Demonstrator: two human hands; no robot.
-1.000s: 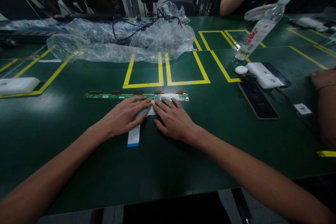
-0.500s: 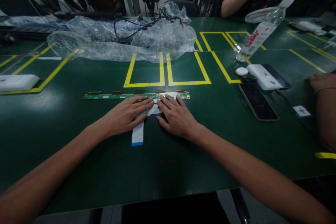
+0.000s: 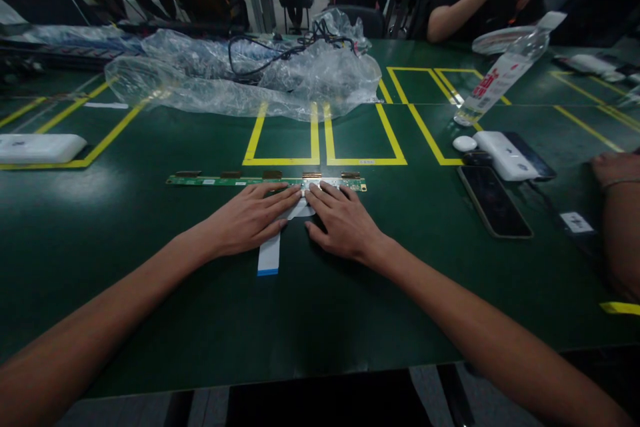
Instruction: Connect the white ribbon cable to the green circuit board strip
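Observation:
A long, narrow green circuit board [image 3: 227, 181] lies on the dark green table, with brown tabs along its far edge. A white flat ribbon cable [image 3: 269, 253] with a blue end runs from the board's near edge toward me, bent and partly covered by my fingers. My left hand [image 3: 253, 217] lies palm down with fingers stretched, its fingertips at the cable's board end. Beside it, my right hand [image 3: 343, 219] has its fingers extended over the board's right part and its thumb apart. Both sets of fingertips nearly meet at the connector, which they largely hide.
Clear plastic wrap [image 3: 240, 83] with a black cable stretches across the back. To the right are a tilted plastic bottle [image 3: 505, 77], a phone [image 3: 495, 201] and a white power bank [image 3: 506, 155]. Another white block [image 3: 43, 148] sits left. A person's arm [image 3: 620, 213] rests at the right edge.
The whole view has shifted slightly, so things appear a little further right. My left fingertips have moved slightly closer to the right ones at the cable's board end.

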